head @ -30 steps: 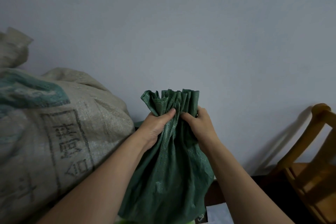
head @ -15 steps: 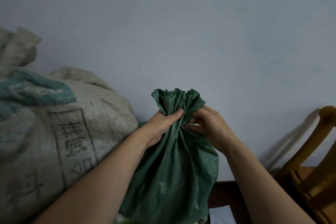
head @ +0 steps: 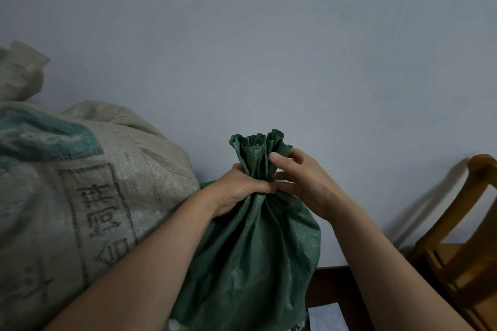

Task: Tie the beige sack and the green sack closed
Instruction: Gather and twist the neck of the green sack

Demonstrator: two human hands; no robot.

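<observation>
Against grey wall (head: pixel 269 48), left hand (head: pixel 236 191) cinches green sack (head: pixel 250 263).

Home storeroom: stacked grain sacks (head: pixel 80 196), wooden chair (head: pixel 462 255), plain wall (head: pixel 269 35).

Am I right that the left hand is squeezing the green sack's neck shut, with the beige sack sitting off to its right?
Not quite. In the head view the left hand does squeeze the green sack at its neck, but the beige sack sits to its left.

Dim, soft light; blurred, warped edges.
</observation>
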